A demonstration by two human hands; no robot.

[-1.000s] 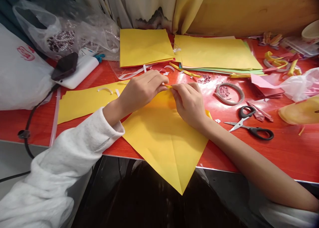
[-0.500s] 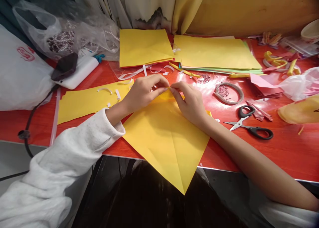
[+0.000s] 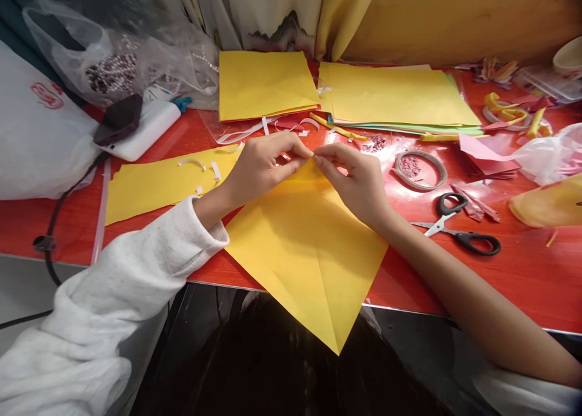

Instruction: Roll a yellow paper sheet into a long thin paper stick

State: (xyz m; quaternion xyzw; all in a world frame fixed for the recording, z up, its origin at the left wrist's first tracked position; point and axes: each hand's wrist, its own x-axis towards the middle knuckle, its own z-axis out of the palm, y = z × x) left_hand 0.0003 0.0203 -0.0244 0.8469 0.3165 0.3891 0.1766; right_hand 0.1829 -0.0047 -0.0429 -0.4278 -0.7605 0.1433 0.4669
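Two bare hands come together at the centre of the frame, at the upper end of a large, creased sheet of yellow paper [image 3: 300,240]. The left hand [image 3: 264,164], in a light grey sleeve [image 3: 154,252], has its thumb and forefinger closed in a tight pinch at the sheet's top corner. The right hand [image 3: 357,179] pinches just beside it, its fingers nearly touching those of the left; the exact bit of paper between the tips is mostly hidden. The sheet lies over the glossy red desk [image 3: 536,270], and its lower corner points past the front edge at the bottom centre of the frame.

At the right of the frame, a pair of black-handled metal scissors [image 3: 439,225] lies spread open. Above it sits a greyish-brown ring [image 3: 442,171] around reddish shreds [image 3: 410,166], with folded pink paper [image 3: 488,154] near the right edge. Across the upper centre rest a smaller stack of yellow paper [image 3: 268,85] and, to its right, a wider stack with green edges [image 3: 395,94]. Long yellow paper pieces [image 3: 154,188] at the left of the frame carry curled white scraps. A clear plastic bag of beads [image 3: 111,70] fills the upper left.
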